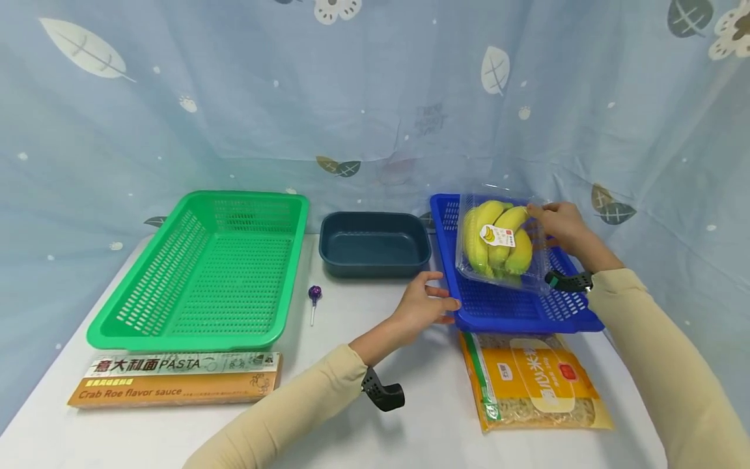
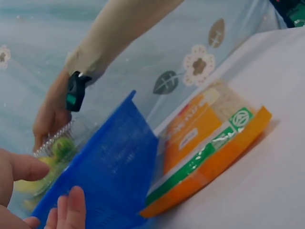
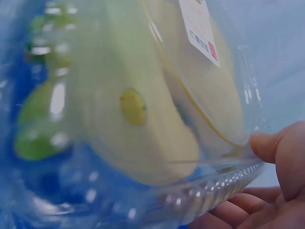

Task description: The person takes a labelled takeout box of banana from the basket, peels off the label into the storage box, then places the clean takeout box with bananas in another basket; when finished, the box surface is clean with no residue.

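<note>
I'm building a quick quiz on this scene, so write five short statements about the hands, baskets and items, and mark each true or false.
1. The right hand holds the clear box of bananas. True.
2. The left hand is beside the blue basket. True.
3. The lollipop lies inside the green basket. False: it lies on the white tabletop, outside that basket.
4. The dark tub stands between the green and blue baskets. True.
5. The pasta box lies in front of the blue basket. False: it lies in front of the green basket; an orange packet lies in front of the blue one.
</note>
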`<state>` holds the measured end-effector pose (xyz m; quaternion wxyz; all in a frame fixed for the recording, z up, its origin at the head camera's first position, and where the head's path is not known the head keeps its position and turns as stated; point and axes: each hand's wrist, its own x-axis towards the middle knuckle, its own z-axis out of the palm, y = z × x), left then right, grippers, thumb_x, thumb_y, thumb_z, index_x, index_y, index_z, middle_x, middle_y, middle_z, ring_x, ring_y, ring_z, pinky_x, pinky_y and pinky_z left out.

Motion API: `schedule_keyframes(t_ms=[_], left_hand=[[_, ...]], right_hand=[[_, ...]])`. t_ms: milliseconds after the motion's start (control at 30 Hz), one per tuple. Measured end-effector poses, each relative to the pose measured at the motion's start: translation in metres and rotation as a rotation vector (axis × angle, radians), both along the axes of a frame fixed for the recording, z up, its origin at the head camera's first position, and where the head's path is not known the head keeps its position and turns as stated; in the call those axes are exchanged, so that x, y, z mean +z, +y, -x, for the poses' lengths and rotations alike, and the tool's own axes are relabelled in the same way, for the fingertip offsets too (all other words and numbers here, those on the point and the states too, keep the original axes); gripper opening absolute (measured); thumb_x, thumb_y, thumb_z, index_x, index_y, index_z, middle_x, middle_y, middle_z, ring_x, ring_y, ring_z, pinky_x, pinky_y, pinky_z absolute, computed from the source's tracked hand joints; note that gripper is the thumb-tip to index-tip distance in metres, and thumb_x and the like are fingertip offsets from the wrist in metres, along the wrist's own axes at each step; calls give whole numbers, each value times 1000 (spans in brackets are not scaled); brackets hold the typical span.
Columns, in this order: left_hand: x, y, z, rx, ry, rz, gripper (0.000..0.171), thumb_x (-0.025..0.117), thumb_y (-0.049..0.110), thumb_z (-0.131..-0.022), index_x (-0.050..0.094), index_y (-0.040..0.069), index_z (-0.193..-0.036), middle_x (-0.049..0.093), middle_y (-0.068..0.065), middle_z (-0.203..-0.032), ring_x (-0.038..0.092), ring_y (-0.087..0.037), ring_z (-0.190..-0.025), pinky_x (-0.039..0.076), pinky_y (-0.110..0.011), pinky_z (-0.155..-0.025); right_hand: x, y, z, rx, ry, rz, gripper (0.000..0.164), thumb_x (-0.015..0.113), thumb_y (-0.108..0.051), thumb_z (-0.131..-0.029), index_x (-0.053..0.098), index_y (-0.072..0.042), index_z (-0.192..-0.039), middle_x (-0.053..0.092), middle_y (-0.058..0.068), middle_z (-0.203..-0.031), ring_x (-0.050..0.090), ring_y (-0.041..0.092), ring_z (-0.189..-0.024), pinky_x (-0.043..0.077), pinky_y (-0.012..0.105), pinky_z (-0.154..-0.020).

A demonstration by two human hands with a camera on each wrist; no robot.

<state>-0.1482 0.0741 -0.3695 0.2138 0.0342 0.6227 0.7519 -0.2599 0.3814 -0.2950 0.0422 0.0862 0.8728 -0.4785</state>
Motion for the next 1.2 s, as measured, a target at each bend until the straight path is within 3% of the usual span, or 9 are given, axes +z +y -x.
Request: schedule_keyframes(t_ms=[233, 467, 667, 800, 967, 1100, 1200], left_hand=[[10, -14, 3, 46, 58, 15, 66, 79, 13, -86, 46, 9, -143, 59, -11, -112, 67, -36, -100, 60, -35, -74], [27, -26, 10, 50, 64, -30, 81, 82, 27, -85, 37, 16, -151, 51, -15, -138, 67, -28, -106, 57, -40, -88], [47, -33, 10, 42, 120, -64, 95, 83, 32, -83, 25, 23, -158, 41, -13, -149, 63, -22, -114, 54, -41, -93], [55, -33, 6, 69, 176, -65, 101, 82, 36, -82, 18, 27, -160, 37, -13, -153, 60, -20, -118, 54, -40, -93], [59, -33, -2, 156, 291, -82, 110, 82, 40, -80, 9, 24, -160, 39, -7, -151, 56, -15, -121, 53, -34, -94], [58, -36, -4, 196, 354, -178, 103, 82, 35, -81, 13, 25, -158, 45, -3, -140, 59, -16, -118, 53, -34, -93], [57, -41, -3, 202, 386, -217, 95, 80, 32, -83, 18, 26, -155, 48, -3, -137, 60, -18, -116, 54, -33, -92]], right_hand=[[13, -14, -11, -108, 104, 33, 93, 49, -52, -100, 12, 15, -153, 44, 37, -137, 68, 11, -77, 61, 41, -70], [34, -38, -28, -145, 154, -4, 95, 47, -59, -97, 17, 12, -153, 44, 36, -137, 65, 38, -103, 61, 35, -67], [50, -62, -46, -136, 190, 12, 90, 47, -57, -98, 23, 10, -153, 42, 34, -139, 68, 17, -82, 59, 27, -63], [53, -81, -55, -120, 231, 115, 85, 49, -53, -99, 27, 10, -152, 45, 33, -135, 69, 7, -71, 60, 31, -65], [52, -104, -65, -93, 265, 276, 77, 53, -46, -100, 32, 11, -147, 56, 26, -121, 72, 9, -69, 61, 34, -63], [50, -115, -70, -97, 275, 416, 68, 58, -38, -100, 38, 13, -140, 61, 11, -100, 73, 14, -66, 60, 34, -58], [49, -120, -73, -98, 269, 479, 56, 61, -35, -100, 45, 9, -130, 60, 9, -97, 73, 17, -66, 60, 35, -57]])
